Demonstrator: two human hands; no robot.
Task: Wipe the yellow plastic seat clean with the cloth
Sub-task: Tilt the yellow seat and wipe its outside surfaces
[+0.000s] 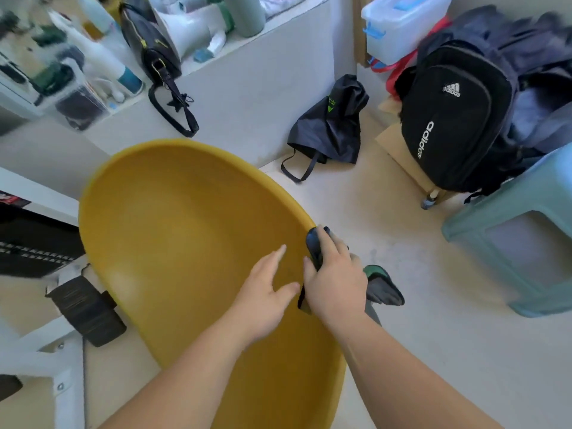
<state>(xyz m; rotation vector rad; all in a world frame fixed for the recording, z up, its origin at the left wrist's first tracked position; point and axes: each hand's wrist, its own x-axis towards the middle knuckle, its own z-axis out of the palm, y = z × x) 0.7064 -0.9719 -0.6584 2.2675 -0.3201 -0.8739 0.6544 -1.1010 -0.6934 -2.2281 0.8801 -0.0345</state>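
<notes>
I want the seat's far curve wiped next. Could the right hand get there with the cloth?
Probably yes. The right hand grips the cloth at the right rim of the yellow seat, its surface beyond lies bare, and the left hand rests beside that path.

Dark cloth [313, 243], apparently, under right hand [335, 283]

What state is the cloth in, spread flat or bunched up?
Bunched. The cloth is wrapped over the yellow seat's right rim under the right hand, with its loose end hanging outside.
</notes>
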